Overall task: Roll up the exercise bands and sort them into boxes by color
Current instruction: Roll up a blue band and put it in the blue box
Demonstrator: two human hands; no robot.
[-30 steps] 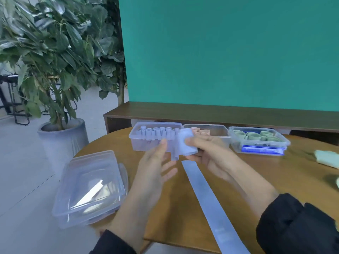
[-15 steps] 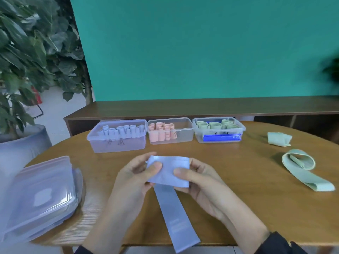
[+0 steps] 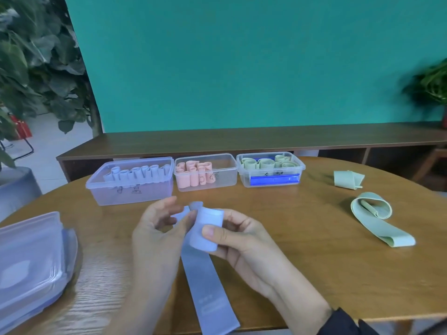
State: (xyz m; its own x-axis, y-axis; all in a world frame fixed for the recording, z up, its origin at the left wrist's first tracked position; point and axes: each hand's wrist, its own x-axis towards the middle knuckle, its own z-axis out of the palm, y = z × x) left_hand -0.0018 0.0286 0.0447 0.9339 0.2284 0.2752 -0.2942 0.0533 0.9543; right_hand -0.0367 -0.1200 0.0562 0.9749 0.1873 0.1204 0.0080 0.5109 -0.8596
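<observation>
Nearest the camera, the loose tail of a pale blue band (image 3: 205, 281) lies flat on the round wooden counter (image 3: 302, 274) and runs past its near edge. The upper end of the band is wound into a short roll held just above the counter between both hands. The right hand (image 3: 239, 235) grips the roll, thumb pressed on its front and fingers curled behind it. The left hand (image 3: 157, 228) touches the roll's left side with its thumb, while its fingers are loosely bent around a free fold of the band; how firmly it holds is hard to tell.

At the left edge sits a stack of clear lids (image 3: 31, 262). To the right, well apart from the hands, a green band (image 3: 377, 218) lies partly rolled, its tail stretched toward the near edge. Just beyond it rests a smaller folded green piece (image 3: 348, 179).

Farther back, three clear boxes stand in a row, side by side. The left box (image 3: 130, 189) holds blue rolls standing on end, the middle box (image 3: 205, 176) holds pink rolls, and the right box (image 3: 271, 175) holds green rolls above a blue strip on its front.

Behind the counter runs a low dark wooden bench (image 3: 242, 140) against a teal wall (image 3: 242, 64), with a leafy plant (image 3: 36, 68) at far left.
</observation>
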